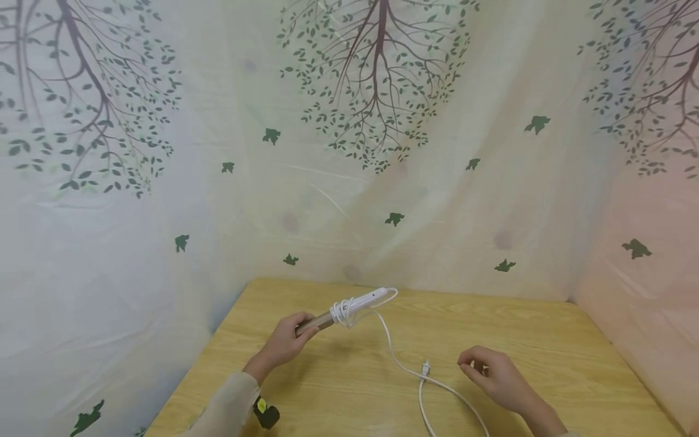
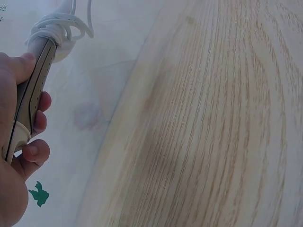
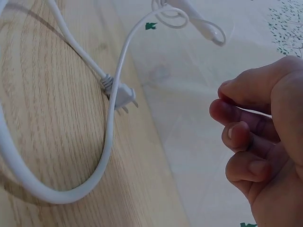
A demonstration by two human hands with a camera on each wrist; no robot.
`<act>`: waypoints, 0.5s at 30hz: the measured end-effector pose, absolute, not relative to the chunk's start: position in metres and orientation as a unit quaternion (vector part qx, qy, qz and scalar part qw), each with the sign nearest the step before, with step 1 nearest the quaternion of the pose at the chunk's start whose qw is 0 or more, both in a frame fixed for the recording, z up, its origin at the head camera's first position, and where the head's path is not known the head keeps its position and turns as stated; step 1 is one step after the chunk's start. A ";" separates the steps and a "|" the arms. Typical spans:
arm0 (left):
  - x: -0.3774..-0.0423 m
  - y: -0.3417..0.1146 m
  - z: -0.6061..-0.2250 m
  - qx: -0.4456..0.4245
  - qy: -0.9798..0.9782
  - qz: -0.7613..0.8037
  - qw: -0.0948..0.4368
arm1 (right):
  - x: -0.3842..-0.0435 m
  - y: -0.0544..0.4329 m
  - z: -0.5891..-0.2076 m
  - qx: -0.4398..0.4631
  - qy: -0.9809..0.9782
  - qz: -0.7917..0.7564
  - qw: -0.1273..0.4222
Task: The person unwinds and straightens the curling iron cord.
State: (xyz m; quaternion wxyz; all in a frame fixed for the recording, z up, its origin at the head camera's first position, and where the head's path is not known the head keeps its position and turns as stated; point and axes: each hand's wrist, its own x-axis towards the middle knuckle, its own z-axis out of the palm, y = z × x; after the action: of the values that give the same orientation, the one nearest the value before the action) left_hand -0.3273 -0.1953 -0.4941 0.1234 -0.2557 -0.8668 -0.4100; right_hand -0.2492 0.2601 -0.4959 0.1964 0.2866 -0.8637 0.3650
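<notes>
My left hand (image 1: 285, 341) grips a hair straightener (image 1: 363, 301) by its brown-grey end, holding it slanted over the table. Thumb and fingers wrap that end in the left wrist view, where the straightener (image 2: 38, 87) runs up past the hand. Several turns of white cord (image 1: 344, 312) circle its middle, and the white end points away to the right. From there the cord hangs down to the tabletop and makes a loop. Its two-prong plug (image 1: 425, 368) lies beside a crossing of the cord. My right hand (image 1: 498, 375), loosely curled with nothing in it, hovers right of the plug (image 3: 124, 96).
The wood-grain table (image 1: 338, 394) spreads under both hands. Behind it and along both sides hangs a pale curtain (image 1: 338, 243) printed with trees and green birds. A small black object (image 1: 266, 416) with a yellow-green mark sits by the left sleeve (image 1: 229, 403).
</notes>
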 end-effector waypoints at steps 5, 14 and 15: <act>-0.326 -0.195 -0.494 -0.254 -0.868 -0.410 0.120 | -0.253 0.254 -0.494 0.277 -0.864 0.363 0.213; -0.327 -0.193 -0.490 -0.273 -0.861 -0.410 0.130 | -0.273 0.236 -0.484 0.259 -0.857 0.380 0.230; -0.327 -0.193 -0.490 -0.275 -0.860 -0.410 0.129 | -0.275 0.233 -0.484 0.260 -0.854 0.384 0.234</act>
State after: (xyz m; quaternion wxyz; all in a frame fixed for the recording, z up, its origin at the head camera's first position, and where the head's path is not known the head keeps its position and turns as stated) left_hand -0.3269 -0.1928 -0.4897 0.1293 -0.2750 -0.8601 -0.4098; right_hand -0.2753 0.2333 -0.4842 0.2342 0.2599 -0.8543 0.3844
